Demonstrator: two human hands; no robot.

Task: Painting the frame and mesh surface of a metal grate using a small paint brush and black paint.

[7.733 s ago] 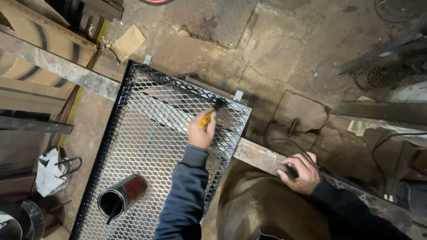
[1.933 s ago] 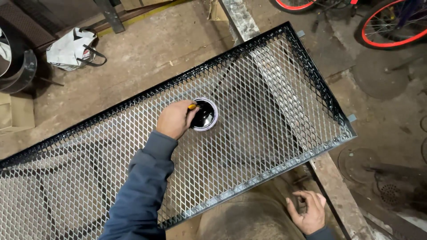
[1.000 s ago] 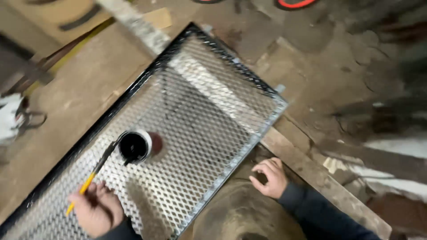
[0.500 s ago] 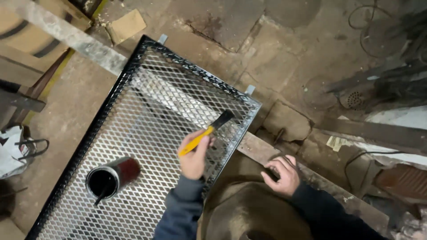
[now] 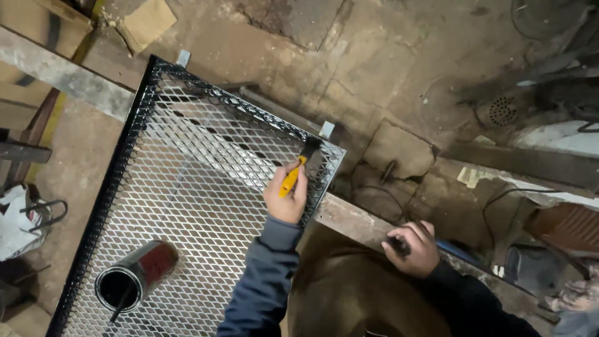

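A metal mesh panel with a black-painted frame (image 5: 125, 156) lies flat across supports. My left hand (image 5: 284, 198) grips a paintbrush with a yellow handle (image 5: 292, 178). Its dark bristles touch the frame near the panel's far right corner. An open can of black paint (image 5: 134, 278) stands on the mesh at the near left, with a stick in it. My right hand (image 5: 413, 249) rests on a worn beam (image 5: 349, 219) to the right, fingers curled over something small and dark that I cannot make out.
The panel rests on the worn beam and on another beam at the far left (image 5: 59, 78). A white bag (image 5: 15, 221) lies on the floor at left and a cardboard scrap (image 5: 146, 22) at the top. A floor drain (image 5: 502, 111), cables and metal scraps are at right.
My left hand took the brush from the paint can across to the panel's far right corner, and the bristles now touch the frame. The right hand stays on the beam.
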